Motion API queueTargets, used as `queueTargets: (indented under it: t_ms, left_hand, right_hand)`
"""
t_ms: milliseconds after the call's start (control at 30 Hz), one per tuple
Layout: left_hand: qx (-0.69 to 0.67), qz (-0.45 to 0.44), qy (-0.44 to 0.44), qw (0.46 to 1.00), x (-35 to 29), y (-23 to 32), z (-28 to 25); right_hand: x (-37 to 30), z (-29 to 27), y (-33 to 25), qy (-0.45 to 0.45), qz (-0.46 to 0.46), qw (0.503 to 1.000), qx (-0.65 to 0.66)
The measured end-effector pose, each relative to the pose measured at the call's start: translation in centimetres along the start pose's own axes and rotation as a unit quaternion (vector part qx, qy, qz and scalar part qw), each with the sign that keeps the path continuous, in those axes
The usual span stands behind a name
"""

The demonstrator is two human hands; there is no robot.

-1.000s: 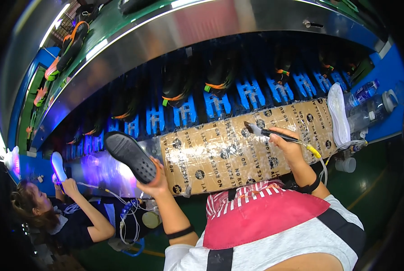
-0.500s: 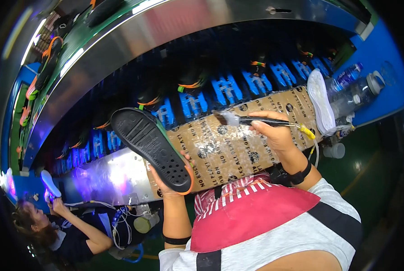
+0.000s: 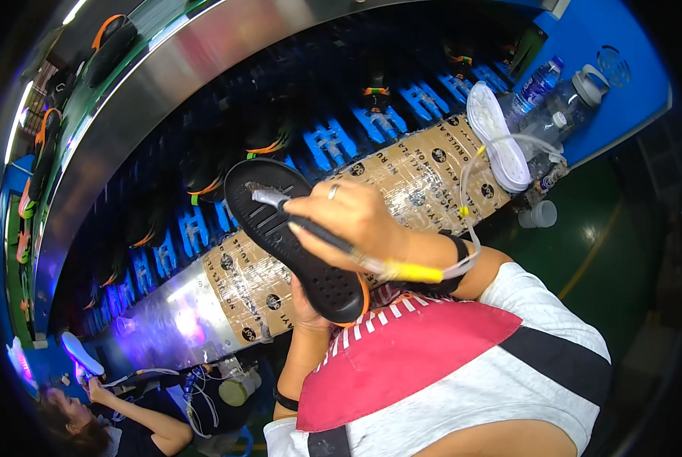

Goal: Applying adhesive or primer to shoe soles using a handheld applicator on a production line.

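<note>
My left hand (image 3: 304, 306) grips a black shoe sole (image 3: 271, 242) from beneath, near its heel end. The sole is tilted, slotted toward the toe and dotted with small holes at the heel, with an orange edge. My right hand (image 3: 362, 221) is closed round the dark handle of a brush (image 3: 322, 233). The brush's pale bristles lie against the sole's face near the toe. A clear tube (image 3: 469, 242), with a yellow wrap where it joins the handle, runs back past my right wrist. Most of my left hand's fingers are hidden behind the sole.
Printed cardboard under clear film (image 3: 402, 179) covers the bench. A white sole (image 3: 499, 137) lies at its right end beside several bottles (image 3: 569, 95). Beyond, blue holders (image 3: 329, 143) carry dark shoes. A co-worker (image 3: 82, 415) at lower left holds a pale sole (image 3: 80, 353).
My right hand has brought the brush leftward from over the cardboard onto the black sole. My left hand and the sole have shifted slightly right, and the view has turned.
</note>
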State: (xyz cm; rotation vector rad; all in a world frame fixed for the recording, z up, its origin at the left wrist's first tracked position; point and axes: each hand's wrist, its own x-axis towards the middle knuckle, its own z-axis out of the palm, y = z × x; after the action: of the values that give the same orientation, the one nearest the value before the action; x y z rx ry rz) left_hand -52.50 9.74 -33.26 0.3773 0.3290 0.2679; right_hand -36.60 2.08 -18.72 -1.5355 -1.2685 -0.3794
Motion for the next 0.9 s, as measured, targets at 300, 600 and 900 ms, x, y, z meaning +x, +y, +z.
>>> queueTargets:
  t_ms: [300,600,900]
  left_hand:
    - [0.005,0.009,-0.002,1.0,-0.5,1.0,-0.4]
    - [0.025,-0.005,0.03,0.999,-1.5,1.4,-0.5]
    - [-0.032,0.059,0.063,0.996,-0.7,2.5,-0.1]
  right_hand:
    - [-2.0,0.5,-1.4,-0.139,-0.026,0.953,0.269]
    - [-3.6,2.0,-2.4,-0.117,-0.062,0.988,0.082]
    - [-4.4,2.7,-2.7,-0.078,-0.041,0.994,0.06]
